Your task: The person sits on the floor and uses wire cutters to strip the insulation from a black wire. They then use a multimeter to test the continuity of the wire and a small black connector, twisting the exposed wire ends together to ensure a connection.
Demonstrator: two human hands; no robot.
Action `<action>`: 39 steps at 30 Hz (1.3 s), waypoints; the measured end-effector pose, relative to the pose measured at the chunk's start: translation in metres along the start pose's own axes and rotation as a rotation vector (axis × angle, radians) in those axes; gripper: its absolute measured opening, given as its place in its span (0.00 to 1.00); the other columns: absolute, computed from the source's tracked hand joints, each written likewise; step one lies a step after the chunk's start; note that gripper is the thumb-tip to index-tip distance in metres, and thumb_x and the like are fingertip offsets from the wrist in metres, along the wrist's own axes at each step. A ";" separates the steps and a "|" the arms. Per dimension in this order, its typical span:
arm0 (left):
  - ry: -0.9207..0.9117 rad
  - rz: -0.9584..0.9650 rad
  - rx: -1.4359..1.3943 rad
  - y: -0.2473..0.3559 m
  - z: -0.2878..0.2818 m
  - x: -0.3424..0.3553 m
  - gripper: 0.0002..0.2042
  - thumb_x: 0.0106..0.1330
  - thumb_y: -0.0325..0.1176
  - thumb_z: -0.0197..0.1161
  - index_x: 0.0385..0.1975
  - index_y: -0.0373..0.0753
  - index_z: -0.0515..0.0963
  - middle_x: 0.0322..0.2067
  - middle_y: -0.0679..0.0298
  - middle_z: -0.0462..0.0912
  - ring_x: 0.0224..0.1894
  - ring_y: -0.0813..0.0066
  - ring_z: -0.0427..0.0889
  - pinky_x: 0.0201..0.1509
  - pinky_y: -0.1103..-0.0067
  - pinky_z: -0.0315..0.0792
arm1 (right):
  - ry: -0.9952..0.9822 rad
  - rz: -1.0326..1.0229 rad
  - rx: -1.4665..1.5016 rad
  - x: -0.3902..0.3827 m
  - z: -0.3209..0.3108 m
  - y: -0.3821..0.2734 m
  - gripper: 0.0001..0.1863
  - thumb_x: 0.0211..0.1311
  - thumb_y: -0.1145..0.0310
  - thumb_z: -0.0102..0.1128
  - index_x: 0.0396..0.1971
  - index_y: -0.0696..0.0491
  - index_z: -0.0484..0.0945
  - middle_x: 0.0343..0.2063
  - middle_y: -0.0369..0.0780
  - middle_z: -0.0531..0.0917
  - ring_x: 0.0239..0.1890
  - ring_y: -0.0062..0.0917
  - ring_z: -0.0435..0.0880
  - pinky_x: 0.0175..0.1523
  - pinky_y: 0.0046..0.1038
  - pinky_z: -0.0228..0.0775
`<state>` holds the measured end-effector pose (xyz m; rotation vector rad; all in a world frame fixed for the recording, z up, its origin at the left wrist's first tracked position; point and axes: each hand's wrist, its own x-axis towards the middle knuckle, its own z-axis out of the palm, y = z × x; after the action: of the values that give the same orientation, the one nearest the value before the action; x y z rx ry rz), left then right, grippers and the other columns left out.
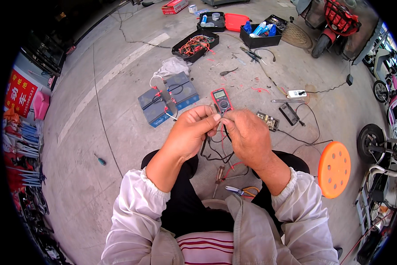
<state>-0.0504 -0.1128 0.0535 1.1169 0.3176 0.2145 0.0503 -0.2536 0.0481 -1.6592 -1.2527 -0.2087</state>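
A cable point(203, 150) is being held above the floor point(132, 190) by the left hand point(190, 132) and the right hand point(251, 138), its black loops being left to hang between the knees. The fingers point(207, 124) of the left hand are being pressed together, thumb against forefinger, and those of the right hand are being pinched in much the same way; both grips are being held almost tip to tip, with the cable between them. The small part being gripped is being mostly hidden by the thumbs, so its exact shape cannot be told. Just beyond the hands, a red meter point(220, 95) is being partly overlapped by the fingers at its lower end. To the left of the meter, two blue batteries point(185, 90) are being linked by short leads, and a white cloth point(172, 67) is lying just behind them. Below the hands, a screwdriver point(219, 176) is being borne by the floor. To the right, a circuit board point(268, 121), a black adapter point(289, 114) and a white power strip point(296, 94) are lying near one another, while an orange stool point(334, 169) is standing beside the right sleeve point(302, 203). Farther off, tangled wires point(196, 45) are being held in a black box point(209, 50)
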 end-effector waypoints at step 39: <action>-0.032 -0.026 -0.088 -0.001 -0.001 0.001 0.05 0.68 0.31 0.59 0.32 0.37 0.76 0.29 0.67 0.78 0.31 0.80 0.72 0.35 0.81 0.66 | -0.063 -0.030 -0.054 -0.002 -0.003 0.005 0.03 0.63 0.74 0.56 0.34 0.57 0.73 0.27 0.39 0.77 0.28 0.29 0.78 0.30 0.29 0.70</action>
<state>-0.0501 -0.1119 0.0519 1.0283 0.2909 0.1857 0.0547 -0.2573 0.0447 -1.7051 -1.3309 -0.2114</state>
